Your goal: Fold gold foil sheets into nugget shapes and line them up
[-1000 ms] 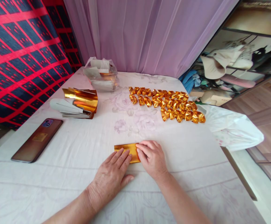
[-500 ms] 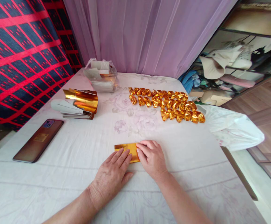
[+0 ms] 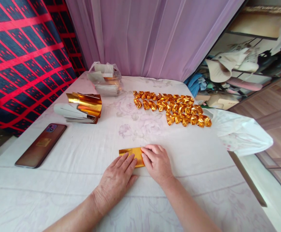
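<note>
A small folded rectangle of gold foil paper (image 3: 138,155) lies flat on the table. My left hand (image 3: 118,174) rests over its left part, fingers stretched out flat and pressing on it. My right hand (image 3: 158,163) pinches the paper's right edge between thumb and fingers. Beyond the hands, to the right, several folded gold paper ingots (image 3: 174,108) are lined up in rows. A stack of gold foil sheets with pale backs (image 3: 87,106) stands curled at the left.
A brown phone (image 3: 41,145) lies on the left of the cloth-covered table (image 3: 82,183). At the back left sits a clear plastic bag (image 3: 105,79) of paper stacks. A white plastic bag (image 3: 247,132) hangs at the right edge, near a cluttered shelf (image 3: 242,64).
Almost nothing differs. Both hands stay in place on the gold paper, and the view has shifted very slightly.
</note>
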Action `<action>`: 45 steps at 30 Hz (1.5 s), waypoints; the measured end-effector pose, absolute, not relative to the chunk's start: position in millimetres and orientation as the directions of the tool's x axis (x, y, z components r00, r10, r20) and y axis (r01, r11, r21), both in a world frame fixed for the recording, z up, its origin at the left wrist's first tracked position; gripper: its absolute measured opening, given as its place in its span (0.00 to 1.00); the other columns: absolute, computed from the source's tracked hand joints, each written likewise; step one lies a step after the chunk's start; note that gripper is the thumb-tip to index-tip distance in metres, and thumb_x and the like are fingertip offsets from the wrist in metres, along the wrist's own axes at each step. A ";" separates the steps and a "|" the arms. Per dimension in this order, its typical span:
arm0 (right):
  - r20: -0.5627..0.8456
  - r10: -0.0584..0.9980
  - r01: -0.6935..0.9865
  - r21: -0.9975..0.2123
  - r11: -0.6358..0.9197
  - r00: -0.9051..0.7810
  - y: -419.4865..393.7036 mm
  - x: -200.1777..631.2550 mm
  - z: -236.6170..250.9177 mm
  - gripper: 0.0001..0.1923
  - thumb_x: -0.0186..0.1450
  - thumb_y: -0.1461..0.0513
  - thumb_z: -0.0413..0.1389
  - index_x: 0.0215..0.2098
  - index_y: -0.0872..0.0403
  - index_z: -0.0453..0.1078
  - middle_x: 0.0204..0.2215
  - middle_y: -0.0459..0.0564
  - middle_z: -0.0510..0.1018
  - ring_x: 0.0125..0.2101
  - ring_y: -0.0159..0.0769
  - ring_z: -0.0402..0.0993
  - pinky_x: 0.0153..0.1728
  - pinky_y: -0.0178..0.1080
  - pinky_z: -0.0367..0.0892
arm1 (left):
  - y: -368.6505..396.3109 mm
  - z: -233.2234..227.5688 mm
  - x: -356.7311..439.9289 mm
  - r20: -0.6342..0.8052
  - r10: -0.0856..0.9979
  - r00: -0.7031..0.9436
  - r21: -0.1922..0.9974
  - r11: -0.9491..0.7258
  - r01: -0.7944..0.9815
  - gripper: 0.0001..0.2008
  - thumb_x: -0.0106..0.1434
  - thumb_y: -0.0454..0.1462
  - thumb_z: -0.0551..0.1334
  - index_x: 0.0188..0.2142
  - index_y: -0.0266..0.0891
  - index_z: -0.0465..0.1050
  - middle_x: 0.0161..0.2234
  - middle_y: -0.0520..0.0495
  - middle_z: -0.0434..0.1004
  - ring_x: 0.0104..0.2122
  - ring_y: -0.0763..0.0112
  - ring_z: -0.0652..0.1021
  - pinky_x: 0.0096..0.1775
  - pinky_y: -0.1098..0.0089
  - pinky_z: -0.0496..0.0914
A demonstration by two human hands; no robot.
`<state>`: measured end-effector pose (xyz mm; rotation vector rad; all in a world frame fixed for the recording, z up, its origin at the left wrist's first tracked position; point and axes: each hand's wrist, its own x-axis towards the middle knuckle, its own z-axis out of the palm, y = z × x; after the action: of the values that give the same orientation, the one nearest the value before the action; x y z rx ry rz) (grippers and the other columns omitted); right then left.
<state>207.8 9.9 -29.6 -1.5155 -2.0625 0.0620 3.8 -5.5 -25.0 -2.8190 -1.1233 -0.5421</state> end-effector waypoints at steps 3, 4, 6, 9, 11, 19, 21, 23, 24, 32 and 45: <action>0.440 0.879 0.842 -0.391 0.372 -0.184 10.2 209.1 -29.8 0.12 0.68 0.65 0.51 0.43 0.52 0.76 0.38 0.51 0.79 0.39 0.40 0.72 0.40 0.43 0.64 | -0.9 -23.0 4.0 0.351 0.642 0.682 0.049 -0.740 0.671 0.16 0.70 0.38 0.54 0.52 0.34 0.72 0.51 0.40 0.78 0.50 0.57 0.78 0.49 0.58 0.74; 0.449 0.875 0.827 -0.410 0.383 -0.183 9.9 209.8 -29.3 0.12 0.68 0.65 0.51 0.43 0.52 0.76 0.38 0.51 0.79 0.39 0.40 0.72 0.41 0.43 0.65 | 0.7 -22.1 4.1 0.353 0.641 0.682 0.046 -0.739 0.672 0.15 0.71 0.37 0.54 0.52 0.35 0.72 0.50 0.41 0.79 0.49 0.58 0.79 0.47 0.59 0.75; 0.454 0.868 0.786 -0.453 0.420 -0.202 8.2 211.6 -26.9 0.10 0.68 0.64 0.52 0.42 0.53 0.75 0.39 0.51 0.78 0.40 0.39 0.72 0.42 0.43 0.65 | 3.5 -20.6 4.1 0.360 0.635 0.683 0.041 -0.742 0.669 0.14 0.71 0.35 0.53 0.51 0.36 0.72 0.49 0.42 0.80 0.48 0.60 0.80 0.46 0.60 0.75; 0.427 0.857 0.729 -0.483 0.485 -0.288 3.8 214.3 -21.3 0.09 0.64 0.60 0.58 0.42 0.52 0.74 0.43 0.52 0.77 0.44 0.41 0.71 0.46 0.44 0.66 | 6.9 -19.9 2.8 0.368 0.617 0.696 0.033 -0.757 0.653 0.14 0.71 0.34 0.52 0.51 0.36 0.72 0.48 0.43 0.80 0.47 0.61 0.80 0.45 0.62 0.75; 0.392 0.856 0.731 -0.465 0.499 -0.336 1.0 215.5 -17.7 0.14 0.59 0.59 0.63 0.43 0.52 0.74 0.46 0.53 0.76 0.46 0.44 0.70 0.47 0.46 0.66 | 9.1 -20.2 0.5 0.369 0.607 0.704 0.031 -0.765 0.643 0.13 0.71 0.34 0.53 0.50 0.37 0.72 0.48 0.43 0.80 0.48 0.61 0.80 0.45 0.62 0.75; 0.359 0.812 0.704 -0.409 0.581 -0.461 -2.8 218.7 -14.0 0.12 0.61 0.57 0.62 0.42 0.52 0.73 0.42 0.52 0.78 0.42 0.43 0.72 0.45 0.46 0.66 | 15.8 -19.7 -12.5 0.359 0.538 0.763 0.070 -0.830 0.553 0.13 0.72 0.36 0.54 0.50 0.37 0.72 0.50 0.45 0.79 0.48 0.61 0.79 0.49 0.60 0.74; 0.382 0.832 0.714 -0.437 0.547 -0.403 -1.0 221.0 -16.3 0.11 0.65 0.56 0.57 0.43 0.52 0.73 0.42 0.52 0.78 0.42 0.41 0.72 0.45 0.45 0.66 | 15.6 -20.4 -13.6 0.371 0.532 0.761 0.064 -0.832 0.551 0.13 0.72 0.36 0.53 0.50 0.37 0.73 0.50 0.45 0.79 0.49 0.60 0.79 0.49 0.59 0.74; 0.401 0.869 0.776 -0.434 0.457 -0.288 3.1 222.5 -19.7 0.10 0.68 0.59 0.53 0.44 0.52 0.73 0.42 0.52 0.77 0.43 0.41 0.72 0.46 0.45 0.65 | 15.1 -21.6 -13.8 0.375 0.530 0.761 0.057 -0.832 0.552 0.13 0.72 0.35 0.53 0.49 0.37 0.73 0.50 0.44 0.79 0.49 0.60 0.79 0.50 0.59 0.73; 0.401 0.885 0.811 -0.421 0.406 -0.235 5.8 222.5 -21.3 0.10 0.68 0.61 0.53 0.44 0.52 0.73 0.43 0.53 0.77 0.44 0.41 0.71 0.46 0.45 0.65 | 14.8 -22.1 -13.7 0.374 0.529 0.761 0.055 -0.832 0.552 0.13 0.72 0.35 0.53 0.49 0.37 0.73 0.50 0.44 0.79 0.50 0.61 0.78 0.50 0.59 0.73; 0.259 0.946 0.854 -0.428 0.295 -0.197 19.1 210.0 -16.9 0.08 0.61 0.63 0.60 0.40 0.50 0.73 0.45 0.53 0.75 0.47 0.44 0.69 0.47 0.47 0.64 | 12.8 -19.3 -12.4 0.346 0.566 0.748 0.119 -0.818 0.563 0.14 0.71 0.38 0.54 0.49 0.38 0.75 0.50 0.42 0.79 0.51 0.60 0.78 0.51 0.58 0.73; 0.197 0.956 0.783 -0.550 0.291 -0.217 20.5 195.4 -4.5 0.06 0.58 0.68 0.58 0.31 0.51 0.68 0.32 0.47 0.77 0.36 0.37 0.73 0.39 0.39 0.67 | 12.6 -14.4 -10.6 0.315 0.583 0.749 0.132 -0.809 0.573 0.15 0.69 0.41 0.58 0.51 0.37 0.73 0.50 0.42 0.79 0.51 0.56 0.77 0.49 0.58 0.74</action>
<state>195.4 20.5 -4.5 -1.5496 -2.0667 0.4586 -10.6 12.6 -14.4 -2.9633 -0.9793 -0.5485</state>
